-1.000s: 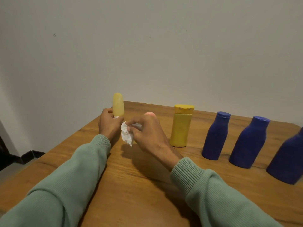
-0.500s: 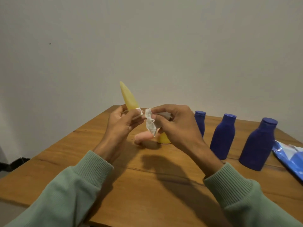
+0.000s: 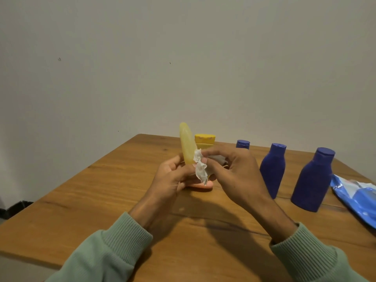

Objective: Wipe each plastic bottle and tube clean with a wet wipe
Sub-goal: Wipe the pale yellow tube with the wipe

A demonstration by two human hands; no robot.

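While clasped low in the left grip (image 3: 173,180), fingers curled round its base: yellow tube (image 3: 186,143), centre of frame, lifted off the tabletop (image 3: 101,190). Half a second ago leaning left and edge-on; now near upright, broad face to camera. Pinched between thumb and fingertips of the right grip (image 3: 234,171): crumpled wet wipe (image 3: 200,167), pressed to the tube's lower right edge. Judged: mid-wipe, fresh face turned up for cleaning, tube not yet finished.

Lying under the hands: pink tube (image 3: 201,186). Just behind, newly uncovered: yellow bottle (image 3: 204,140). Right of centre, upright in a row: blue bottles (image 3: 272,169), three, likely still to do. Far right edge: blue wipe packet (image 3: 358,198), flat.

Wooden tabletop, far corner at mid-frame. Plain pale wall (image 3: 183,58) filling upper frame; dark skirting at far left.
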